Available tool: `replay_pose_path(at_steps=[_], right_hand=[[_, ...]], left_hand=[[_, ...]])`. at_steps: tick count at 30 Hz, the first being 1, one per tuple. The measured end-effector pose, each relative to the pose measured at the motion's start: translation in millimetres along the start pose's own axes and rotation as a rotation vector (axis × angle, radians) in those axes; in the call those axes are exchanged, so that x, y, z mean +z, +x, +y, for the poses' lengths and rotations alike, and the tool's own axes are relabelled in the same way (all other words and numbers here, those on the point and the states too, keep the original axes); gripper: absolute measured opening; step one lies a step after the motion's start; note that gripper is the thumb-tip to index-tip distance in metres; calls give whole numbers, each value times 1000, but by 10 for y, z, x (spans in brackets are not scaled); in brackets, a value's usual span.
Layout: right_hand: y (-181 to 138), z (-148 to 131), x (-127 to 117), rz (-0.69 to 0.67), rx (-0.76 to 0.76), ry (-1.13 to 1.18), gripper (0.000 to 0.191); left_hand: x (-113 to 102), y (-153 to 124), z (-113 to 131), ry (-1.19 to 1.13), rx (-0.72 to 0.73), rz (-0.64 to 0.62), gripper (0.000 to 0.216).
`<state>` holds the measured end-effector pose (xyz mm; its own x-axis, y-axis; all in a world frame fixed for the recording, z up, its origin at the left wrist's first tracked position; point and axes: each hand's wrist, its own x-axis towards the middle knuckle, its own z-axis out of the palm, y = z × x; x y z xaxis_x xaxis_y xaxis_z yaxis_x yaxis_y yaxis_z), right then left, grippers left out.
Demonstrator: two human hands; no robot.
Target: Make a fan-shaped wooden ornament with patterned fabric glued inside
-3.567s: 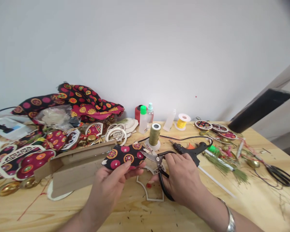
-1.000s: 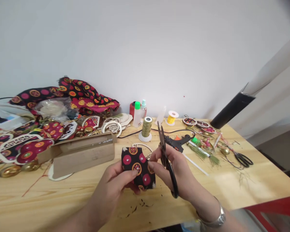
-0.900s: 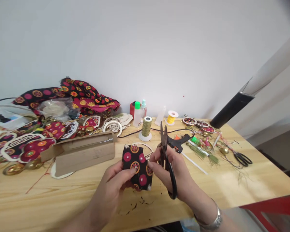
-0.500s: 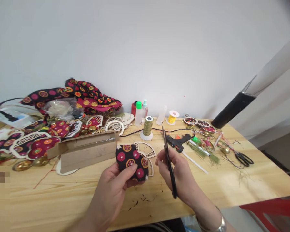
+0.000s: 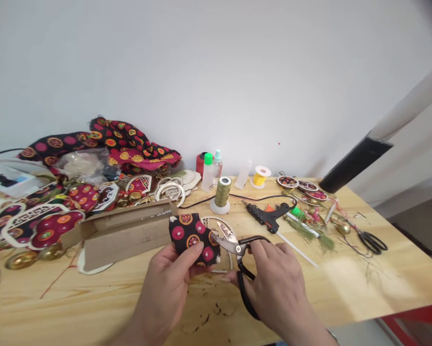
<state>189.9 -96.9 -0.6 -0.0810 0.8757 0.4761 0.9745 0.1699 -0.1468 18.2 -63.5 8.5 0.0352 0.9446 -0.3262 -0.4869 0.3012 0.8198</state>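
Note:
My left hand [image 5: 172, 274] grips a small patterned fabric piece [image 5: 191, 234], black with magenta and orange round motifs, thumb on its face. In my right hand [image 5: 278, 278] are black-handled scissors [image 5: 239, 249], fingers and thumb around the handles. The blades stand apart and point left, one of them at the right edge of the fabric; whether they touch it I cannot tell. Behind the fabric lies a pale fan-shaped cut-out frame [image 5: 227, 226] on the table, partly covered by the scissors and the cloth.
A black glue gun [image 5: 268, 216] lies right of a green thread spool [image 5: 222, 194]. An open cardboard box [image 5: 129, 240] sits left of my hands, beside ornaments and gold bells [image 5: 21, 260]. Glue bottles [image 5: 208, 173] stand near the wall. Another pair of scissors [image 5: 372, 242] rests at right.
The scissors have swung from pointing up to pointing left, and their blades have opened beside the fabric. My right hand has turned over; my left still grips the fabric.

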Motion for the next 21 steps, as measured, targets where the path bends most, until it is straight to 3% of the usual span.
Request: replay_pose_path(at_steps=[10,21], right_hand=[[75,90,117,88,-65,-54,38],[134,171,114,42,-209,-152,37]], left_hand=[[10,188,-57,36,6,-68,15],[-94,184,-58,48,24,-117,9]])
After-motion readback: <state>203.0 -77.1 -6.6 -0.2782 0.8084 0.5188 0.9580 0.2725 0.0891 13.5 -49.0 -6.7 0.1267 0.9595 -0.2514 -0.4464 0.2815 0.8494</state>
